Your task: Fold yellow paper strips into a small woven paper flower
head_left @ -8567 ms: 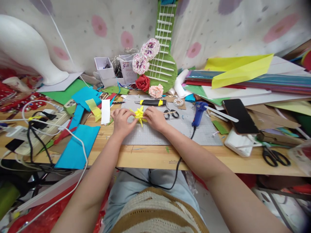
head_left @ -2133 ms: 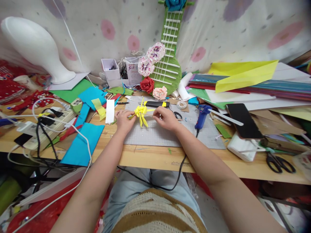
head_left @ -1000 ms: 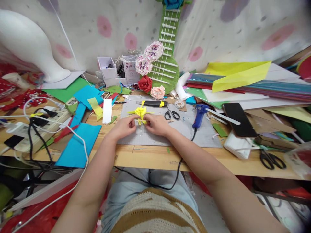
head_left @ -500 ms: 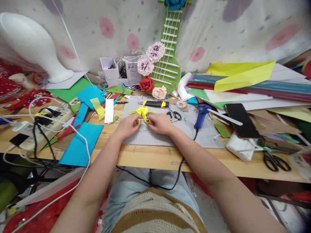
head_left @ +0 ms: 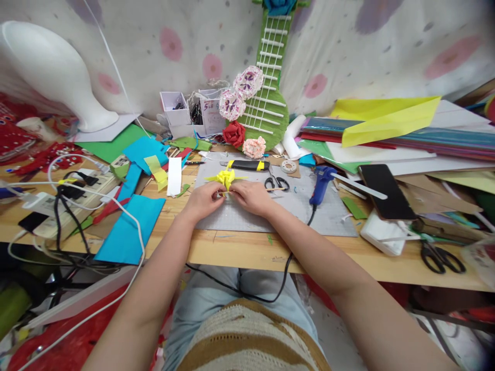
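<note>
A yellow crepe-paper flower [head_left: 226, 178] with pointed petals is right at my fingertips, over the grey cutting mat [head_left: 216, 222]. My left hand [head_left: 204, 200] is closed, its thumb and fingertips pinching the flower's lower edge. Close beside it, my right hand [head_left: 251, 198] is closed round a thin wooden stick [head_left: 276, 189], whose end sticks out to the right. The two hands' fingertips nearly meet; what lies right between them is partly hidden. Behind the flower are a black-and-yellow utility knife [head_left: 248, 165] and small black-handled scissors [head_left: 277, 183].
A blue glue gun [head_left: 322, 186] lies on the mat's right side, its black cord running off the front edge. Further right are a phone [head_left: 385, 191] and larger scissors [head_left: 441, 257]. Blue paper [head_left: 131, 229] and a power strip [head_left: 77, 203] lie left. A green paper guitar [head_left: 270, 113] stands behind.
My right hand has shifted slightly left, bringing its fingertips closer to my left hand below the flower. The flower stays nearly in place.
</note>
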### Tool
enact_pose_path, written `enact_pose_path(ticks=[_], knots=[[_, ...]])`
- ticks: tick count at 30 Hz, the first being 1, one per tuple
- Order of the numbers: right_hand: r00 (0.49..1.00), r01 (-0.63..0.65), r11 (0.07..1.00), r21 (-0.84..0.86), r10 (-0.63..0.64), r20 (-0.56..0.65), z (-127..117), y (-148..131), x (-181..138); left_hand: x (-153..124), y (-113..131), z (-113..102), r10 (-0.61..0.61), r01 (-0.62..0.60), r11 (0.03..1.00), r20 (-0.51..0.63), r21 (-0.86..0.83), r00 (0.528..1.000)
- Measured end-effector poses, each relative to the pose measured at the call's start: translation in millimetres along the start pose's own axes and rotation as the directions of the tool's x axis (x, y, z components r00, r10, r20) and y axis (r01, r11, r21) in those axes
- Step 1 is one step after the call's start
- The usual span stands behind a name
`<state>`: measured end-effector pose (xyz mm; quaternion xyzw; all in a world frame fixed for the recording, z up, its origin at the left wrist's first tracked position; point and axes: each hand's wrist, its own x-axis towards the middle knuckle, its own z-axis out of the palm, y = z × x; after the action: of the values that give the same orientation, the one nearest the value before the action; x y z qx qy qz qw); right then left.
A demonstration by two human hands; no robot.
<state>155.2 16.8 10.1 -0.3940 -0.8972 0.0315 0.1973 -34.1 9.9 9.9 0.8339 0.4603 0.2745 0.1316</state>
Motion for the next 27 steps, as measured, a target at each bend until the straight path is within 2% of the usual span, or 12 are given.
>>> enact_pose_path(ticks=[5, 11, 17, 22, 27], knots=[[1.000, 0.006, 1.000, 0.014, -0.006, 0.018, 2, 0, 1, 0, 3, -1, 0.022, -0.022, 1.000, -0.002, -0.010, 1.000], [0.999, 0.018, 1.000, 0.012, -0.017, -0.052, 7, 2, 1, 0, 3, -5, 0.019, -0.018, 1.000, 0.026, -0.018, 0.999], [0.998, -0.002, 0.999, 0.036, 0.004, -0.068, 8, 0, 1, -1, 1, -6, -0.040, 0.040, 0.999, 0.086, 0.006, 0.996], [0.997, 0.034, 0.998, 0.061, -0.029, -0.070, 9, -2, 2, 1, 3, -3, -0.079, 0.082, 0.991, 0.031, -0.103, 0.996], [0.991, 0.055, 0.996, 0.068, -0.046, -0.124, 11, 1, 3, 1, 0, 0, -0.126, 0.128, 0.971, 0.020, -0.202, 0.992]])
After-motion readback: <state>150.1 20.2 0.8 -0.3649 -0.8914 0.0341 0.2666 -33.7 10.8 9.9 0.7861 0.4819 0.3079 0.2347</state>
